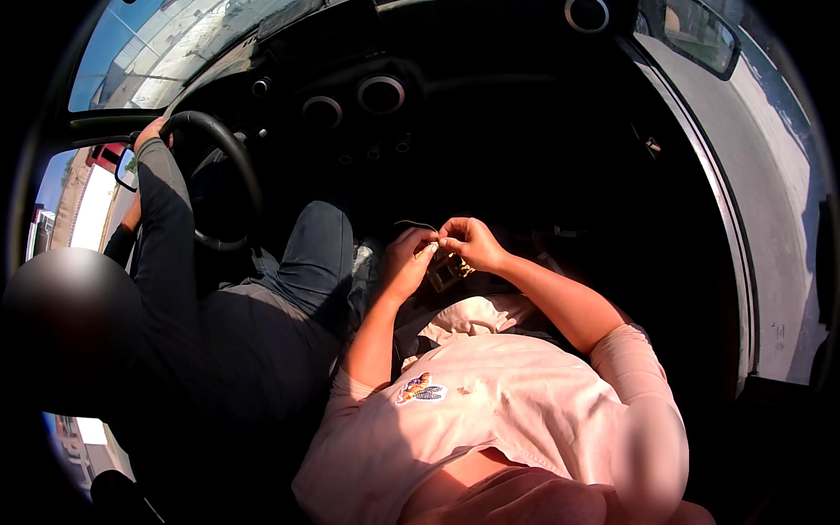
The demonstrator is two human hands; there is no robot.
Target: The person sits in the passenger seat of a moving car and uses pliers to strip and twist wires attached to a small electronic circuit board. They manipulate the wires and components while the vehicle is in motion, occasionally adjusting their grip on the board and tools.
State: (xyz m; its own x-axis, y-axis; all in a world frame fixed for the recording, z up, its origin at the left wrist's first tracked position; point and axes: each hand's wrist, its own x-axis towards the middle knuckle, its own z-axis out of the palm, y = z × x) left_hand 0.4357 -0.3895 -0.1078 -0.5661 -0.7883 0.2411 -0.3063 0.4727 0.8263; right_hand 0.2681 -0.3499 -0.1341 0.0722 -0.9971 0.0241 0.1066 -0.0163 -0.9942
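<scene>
left hand (408,261) pinched closed on a thin strand (415,222), right hand (475,245) pinched against it, any hold unclear, brassy bits (465,268) just below right hand

1. Shirt (534,394): light pink-beige, w/ many soft folds, partly in shade.
2. Patch (421,388): on L chest, small, wing-like shape, in orange, dark & white, w/ pale edge.
3. Brownish spot (465,391): v. small, just R of patch.
4. Sleeves (626,352): short, same col. as shirt; L one is nearer to patch than R one.
5. Waist cloth (477,317): pale, bunched, lapward of patch.
</scene>
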